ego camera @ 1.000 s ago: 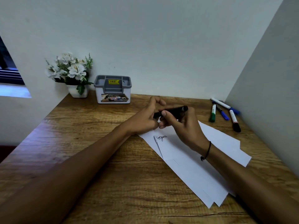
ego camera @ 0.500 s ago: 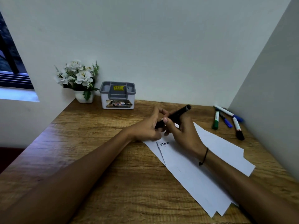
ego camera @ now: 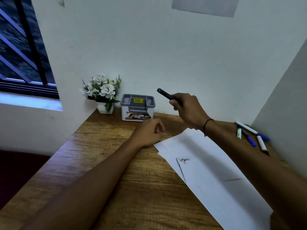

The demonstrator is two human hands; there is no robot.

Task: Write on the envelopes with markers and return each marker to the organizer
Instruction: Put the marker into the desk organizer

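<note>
Two bare hands were over the wooden desk [ego camera: 106,163]. The right hand [ego camera: 187,108] was raised above the desk, fingers curled closed around a black marker [ego camera: 165,94], gripping its lower end so that most of the barrel stuck out past the thumb. The marker's long axis ran diagonally, its free end pointing up and to the left, toward the air just above and right of the organizer [ego camera: 137,107]. The left hand [ego camera: 149,131] rested on the desk in a loose fist, holding nothing, just in front of the organizer and touching the far-left corner of the envelopes [ego camera: 207,165].

The organizer, a grey-rimmed box with a yellow sticker, stood against the wall beside a white flower pot [ego camera: 103,93]; whether anything was inside could not be told. The envelopes lay fanned in an overlapping stack, the top one bearing a short black scribble [ego camera: 183,160]. Four more markers [ego camera: 250,138] lay loose by the right wall, well apart from the organizer.
</note>
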